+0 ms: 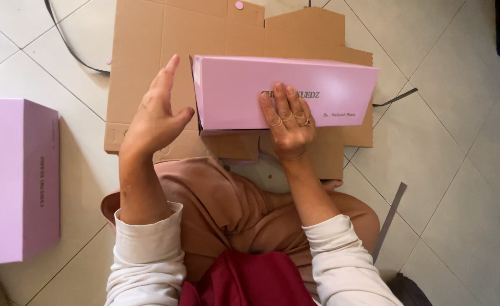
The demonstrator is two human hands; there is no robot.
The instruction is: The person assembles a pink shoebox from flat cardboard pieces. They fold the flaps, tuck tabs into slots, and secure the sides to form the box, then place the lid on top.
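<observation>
Pink box (250, 93): long, flat-sided carton, lay across the upper centre of the frame on the brown cardboard; dark lettering on its upward face.
Right hand (288, 122): lay flat on the box's near edge, right of centre in the frame; fingers straight and together, pressing down rather than gripping; a ring on one finger.
Left hand (156, 116): stood open at the left end of the box, fingers extended, thumb toward the box's corner; contact could not be told; nothing held.
Cardboard sheet (142, 51): unfolded brown blank, flat on the floor under the box, upper centre.
Second pink box (18, 181): assembled, rested at the left edge of the frame, well apart from the hands.
Tiled floor (459, 170): pale tiles all round.
Black strap (69, 48): ran across the tiles at upper left.
</observation>
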